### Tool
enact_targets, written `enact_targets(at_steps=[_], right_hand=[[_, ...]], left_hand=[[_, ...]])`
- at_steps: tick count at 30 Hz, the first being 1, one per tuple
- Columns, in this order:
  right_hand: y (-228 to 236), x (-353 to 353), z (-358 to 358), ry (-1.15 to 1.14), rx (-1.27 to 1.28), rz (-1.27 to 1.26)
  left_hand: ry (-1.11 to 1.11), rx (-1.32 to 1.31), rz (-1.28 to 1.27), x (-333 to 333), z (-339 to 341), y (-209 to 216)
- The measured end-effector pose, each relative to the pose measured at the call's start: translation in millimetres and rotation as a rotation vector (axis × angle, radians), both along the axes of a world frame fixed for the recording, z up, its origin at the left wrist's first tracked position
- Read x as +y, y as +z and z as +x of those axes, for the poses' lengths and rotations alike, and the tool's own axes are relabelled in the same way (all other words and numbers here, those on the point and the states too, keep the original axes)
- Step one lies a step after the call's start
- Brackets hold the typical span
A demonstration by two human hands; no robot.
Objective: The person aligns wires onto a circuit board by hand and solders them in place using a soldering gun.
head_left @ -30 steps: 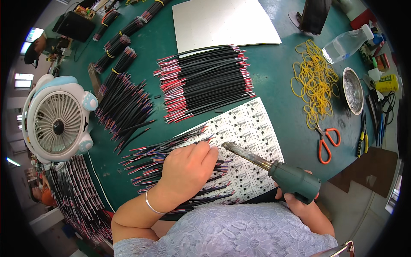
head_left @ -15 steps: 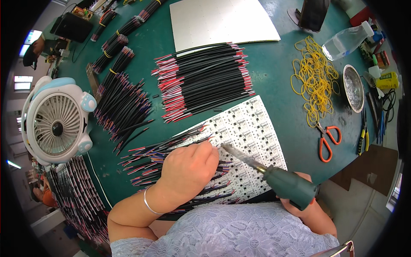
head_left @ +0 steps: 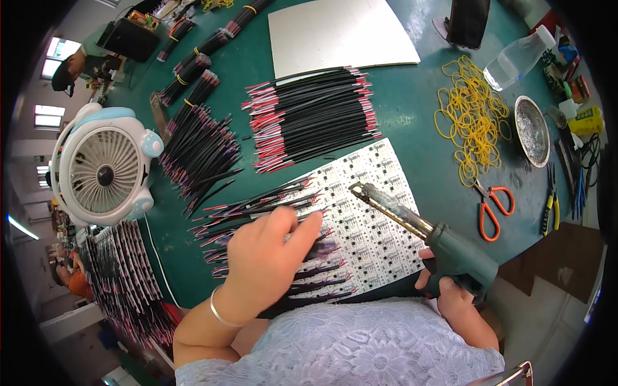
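Far left, a white and pale-blue fan (head_left: 105,175) faces your bench (head_left: 402,106), and below it lies a stack of wired strips (head_left: 122,273). Moving in, here's a loose pile of black cables (head_left: 201,154), with yellow-banded bundles (head_left: 212,46) running up behind it. Now your left hand (head_left: 262,260), silver bracelet (head_left: 220,309) at the wrist, hovers over the short wires (head_left: 222,222) fanned across the left part of the white circuit-board panel (head_left: 380,251); its fingers are bent, thumb and forefinger reaching toward the wire ends, but whether they pinch one, I can't tell. Just above, a neat row of black wires (head_left: 322,112) shows red and white ends, its top edge by a blank white sheet (head_left: 341,35). On to the panel, lying in front of you at a slant: the metal tip of your green soldering gun (head_left: 460,257) points in over it, contact impossible to judge. Your right hand (head_left: 456,299) has its fingers wrapped around that gun's handle. Further right come tangled yellow rubber bands (head_left: 470,122), orange-handled cutters (head_left: 494,215), a clear bottle (head_left: 520,59), a metal bowl (head_left: 532,132) and, beyond, yellow-and-black pliers (head_left: 550,202).
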State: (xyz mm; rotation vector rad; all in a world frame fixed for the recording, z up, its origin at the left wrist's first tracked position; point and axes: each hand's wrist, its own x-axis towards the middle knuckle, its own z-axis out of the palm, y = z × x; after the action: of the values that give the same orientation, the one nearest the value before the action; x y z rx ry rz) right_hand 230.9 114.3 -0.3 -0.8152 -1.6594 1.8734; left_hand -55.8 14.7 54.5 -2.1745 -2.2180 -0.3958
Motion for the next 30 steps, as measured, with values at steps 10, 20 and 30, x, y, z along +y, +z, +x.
enact_targets(at_steps=[10, 20, 30], right_hand=[[1, -10, 3, -0.037, -0.095, -0.084], [0, -7, 2, 0.009, -0.312, 0.037], [0, 5, -3, 0.248, -0.358, 0.359]], left_hand=[[-0.208, 0.091, -0.108, 15, -20, -17], [-0.262, 0.03, -0.108, 21, -22, -15], [-0.274, 0.119, -0.181, 23, -18, -10]])
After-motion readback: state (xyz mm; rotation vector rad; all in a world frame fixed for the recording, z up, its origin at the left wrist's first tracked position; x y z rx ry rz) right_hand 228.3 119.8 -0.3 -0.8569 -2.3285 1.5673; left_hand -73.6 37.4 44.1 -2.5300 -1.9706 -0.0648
